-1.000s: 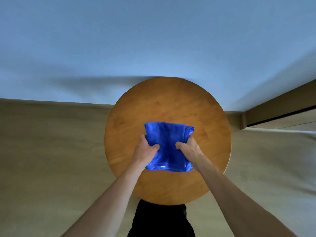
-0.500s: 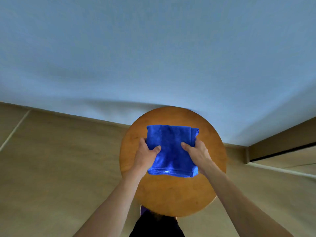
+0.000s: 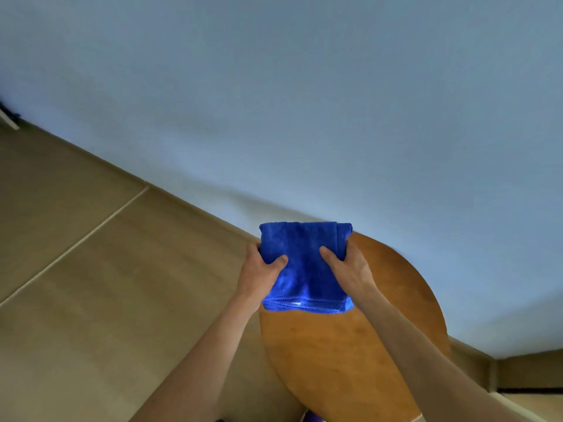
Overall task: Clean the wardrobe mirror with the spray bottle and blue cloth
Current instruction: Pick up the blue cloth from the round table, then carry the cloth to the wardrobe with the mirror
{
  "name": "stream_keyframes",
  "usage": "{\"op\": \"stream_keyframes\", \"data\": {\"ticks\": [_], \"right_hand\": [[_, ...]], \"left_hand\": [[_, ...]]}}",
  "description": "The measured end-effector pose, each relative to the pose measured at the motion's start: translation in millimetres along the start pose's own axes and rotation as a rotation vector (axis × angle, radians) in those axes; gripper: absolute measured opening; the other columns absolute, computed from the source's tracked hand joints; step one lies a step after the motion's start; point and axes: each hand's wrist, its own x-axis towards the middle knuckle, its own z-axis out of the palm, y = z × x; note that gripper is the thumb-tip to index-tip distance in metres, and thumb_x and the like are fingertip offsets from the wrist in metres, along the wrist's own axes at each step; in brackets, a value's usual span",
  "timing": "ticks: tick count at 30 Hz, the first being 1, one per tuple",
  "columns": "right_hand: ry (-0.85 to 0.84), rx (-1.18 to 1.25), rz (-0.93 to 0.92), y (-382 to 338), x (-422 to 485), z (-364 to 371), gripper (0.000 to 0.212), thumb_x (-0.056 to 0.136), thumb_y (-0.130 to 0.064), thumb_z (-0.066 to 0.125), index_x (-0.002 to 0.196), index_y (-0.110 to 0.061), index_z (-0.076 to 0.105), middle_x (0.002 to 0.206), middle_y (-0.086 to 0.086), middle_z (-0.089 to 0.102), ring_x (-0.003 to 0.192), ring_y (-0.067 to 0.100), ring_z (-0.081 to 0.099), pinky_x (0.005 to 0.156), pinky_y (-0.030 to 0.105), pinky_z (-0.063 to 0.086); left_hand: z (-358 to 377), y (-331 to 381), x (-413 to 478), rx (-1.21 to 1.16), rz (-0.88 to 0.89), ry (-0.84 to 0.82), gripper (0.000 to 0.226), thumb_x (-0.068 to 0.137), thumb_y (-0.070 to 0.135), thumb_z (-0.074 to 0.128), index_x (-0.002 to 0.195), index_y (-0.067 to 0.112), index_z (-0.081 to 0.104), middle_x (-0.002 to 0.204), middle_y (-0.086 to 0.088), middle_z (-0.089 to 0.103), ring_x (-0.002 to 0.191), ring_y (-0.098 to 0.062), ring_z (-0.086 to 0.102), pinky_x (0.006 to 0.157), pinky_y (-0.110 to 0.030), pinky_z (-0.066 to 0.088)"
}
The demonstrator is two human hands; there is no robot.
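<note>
Both hands grip folded blue cloth [image 3: 304,263] between them: left hand [image 3: 259,269], right hand [image 3: 350,269].

round wooden table [image 3: 350,354] | tan tiled floor [image 3: 91,284] | pale blue wall [image 3: 304,102]

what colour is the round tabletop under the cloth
Warm orange-brown wood, plain, on the round tabletop below the blue cloth; the head view shows it.

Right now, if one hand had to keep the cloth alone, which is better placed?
Probably the right hand: its thumb reaches farther across the cloth, and it pinches the side where the folded layer edges show. The left hand grips only the other edge. It is close, though.
</note>
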Motion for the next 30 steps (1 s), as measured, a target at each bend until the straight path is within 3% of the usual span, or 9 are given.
{"op": "stream_keyframes", "data": {"ticks": [6,9,13,17,21,25,30], "right_hand": [[-0.105,-0.027,-0.058,-48,-14,62,0.029,0.088,-0.036,0.071,0.110,-0.024,0.056,0.098,-0.011,0.064,0.087,0.008,0.062,0.066,0.026,0.048],[-0.133,-0.045,-0.088,-68,-24,100,0.029,0.090,-0.035,0.068,0.113,-0.024,0.056,0.099,-0.011,0.064,0.087,0.008,0.060,0.065,0.026,0.047],[-0.172,-0.064,-0.138,-90,-40,157,0.023,0.094,-0.033,0.063,0.112,-0.023,0.056,0.102,-0.007,0.065,0.090,0.013,0.062,0.075,0.033,0.053],[-0.218,-0.081,-0.201,-113,-59,217,0.021,0.096,-0.032,0.060,0.114,-0.024,0.053,0.101,-0.009,0.062,0.086,0.008,0.059,0.065,0.023,0.045],[-0.298,-0.095,-0.251,-135,-78,275,0.024,0.095,-0.033,0.060,0.116,-0.022,0.055,0.103,-0.008,0.064,0.090,0.012,0.061,0.071,0.029,0.046],[-0.401,-0.126,-0.326,-160,-96,328,0.018,0.095,-0.032,0.060,0.111,-0.025,0.055,0.099,-0.010,0.064,0.086,0.005,0.060,0.065,0.022,0.044],[-0.548,-0.118,-0.400,-189,-112,384,0.012,0.096,-0.031,0.060,0.107,-0.032,0.055,0.099,-0.013,0.065,0.091,0.010,0.063,0.071,0.024,0.047]], "left_hand": [[-74,-5,-2,-0.085,0.046,0.086,0.042,0.092,0.027,0.074,0.121,0.016,0.047,0.112,0.001,0.065,0.095,-0.016,0.070,0.075,-0.034,0.061],[-118,-12,-3,-0.091,0.046,0.137,0.042,0.091,0.029,0.075,0.120,0.017,0.047,0.110,0.000,0.067,0.093,-0.018,0.071,0.078,-0.039,0.062],[-179,-26,-6,-0.119,0.049,0.196,0.039,0.092,0.026,0.074,0.120,0.016,0.048,0.108,0.002,0.067,0.091,-0.014,0.070,0.072,-0.032,0.058],[-245,-43,-10,-0.117,0.054,0.251,0.039,0.093,0.026,0.073,0.121,0.016,0.047,0.108,0.004,0.065,0.089,-0.009,0.067,0.067,-0.026,0.053],[-307,-59,-20,-0.134,0.037,0.316,0.040,0.093,0.028,0.072,0.124,0.016,0.049,0.109,0.003,0.067,0.091,-0.011,0.068,0.072,-0.028,0.055],[-361,-74,-39,-0.145,0.018,0.440,0.036,0.094,0.030,0.071,0.121,0.021,0.050,0.100,0.012,0.062,0.085,-0.003,0.062,0.063,-0.021,0.047],[-414,-87,-53,-0.173,-0.016,0.594,0.042,0.093,0.033,0.072,0.124,0.019,0.047,0.100,0.012,0.059,0.092,-0.015,0.063,0.079,-0.034,0.054]]}}
